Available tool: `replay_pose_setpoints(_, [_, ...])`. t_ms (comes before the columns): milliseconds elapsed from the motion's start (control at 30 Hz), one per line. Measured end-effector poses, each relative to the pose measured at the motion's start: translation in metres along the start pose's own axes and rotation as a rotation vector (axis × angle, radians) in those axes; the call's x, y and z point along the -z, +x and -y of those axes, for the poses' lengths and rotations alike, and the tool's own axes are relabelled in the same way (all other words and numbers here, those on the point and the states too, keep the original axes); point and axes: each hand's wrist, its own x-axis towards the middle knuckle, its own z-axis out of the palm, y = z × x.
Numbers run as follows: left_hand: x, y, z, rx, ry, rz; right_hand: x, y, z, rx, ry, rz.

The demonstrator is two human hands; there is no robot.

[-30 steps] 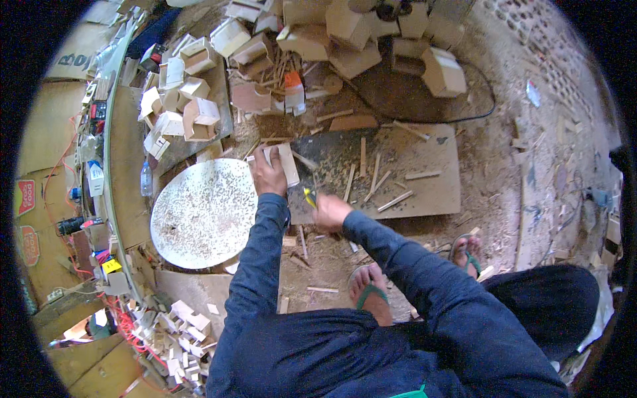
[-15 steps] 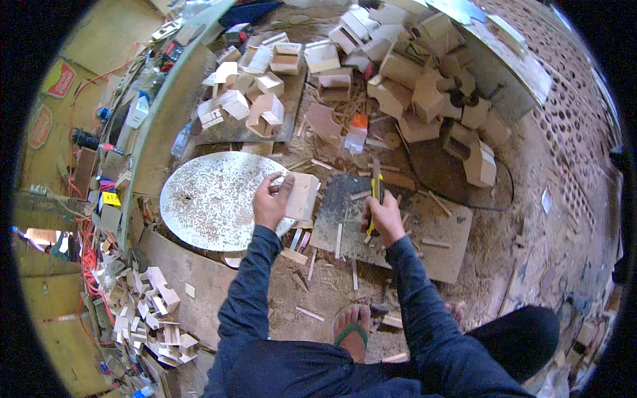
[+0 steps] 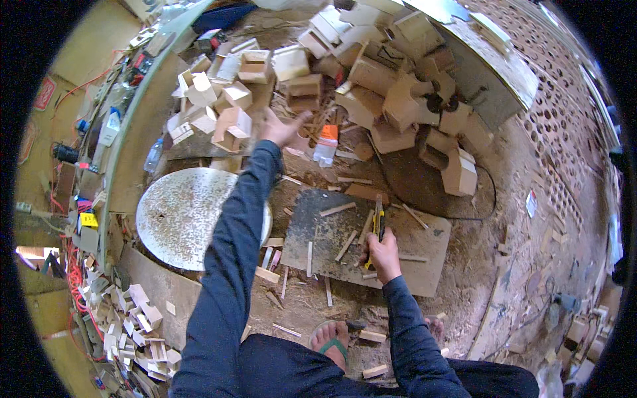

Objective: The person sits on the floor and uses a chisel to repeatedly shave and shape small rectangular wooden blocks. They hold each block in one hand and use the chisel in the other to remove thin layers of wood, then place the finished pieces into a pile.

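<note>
My left hand [image 3: 284, 128] is stretched out toward the far pile, thumb and fingers apart, holding nothing that I can see. Just beyond it are small open wooden boxes, among them a brown one [image 3: 304, 93] and a pale one [image 3: 290, 63]. To its left lies a box with a cut-out side [image 3: 232, 128]. My right hand [image 3: 383, 255] is closed round a yellow and black utility knife [image 3: 378, 222], its tip pointing away from me. Under that hand is a dark, worn board [image 3: 298, 229] with thin wood strips [image 3: 346, 245] on it.
A round, speckled white disc [image 3: 192, 215] lies at the left, partly behind my left forearm. An orange-and-clear packet [image 3: 326, 146] and a plastic bottle [image 3: 154, 156] lie farther off. A larger box heap [image 3: 405, 103] fills the far right. Wood scraps [image 3: 133, 325] are piled near left.
My left hand has moved away from me toward the boxes, and the pale wooden piece it held is out of it. The right hand still holds the knife. The view has shifted slightly.
</note>
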Motion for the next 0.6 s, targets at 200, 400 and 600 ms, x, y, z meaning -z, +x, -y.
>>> replay_pose_setpoints(200, [0.005, -0.039, 0.018, -0.151, -0.470, 0.107, 0.030, -0.017, 0.008, 0.039, -0.084, -0.153])
replay_pose_setpoints(400, [0.044, -0.127, 0.083, -0.136, -0.958, 0.675, 0.042, -0.046, 0.029, -0.012, 0.128, -0.074])
replay_pose_setpoints(600, [0.016, -0.134, 0.084, -0.144, -0.634, 1.041, 0.027, -0.048, 0.021, 0.029, -0.027, -0.074])
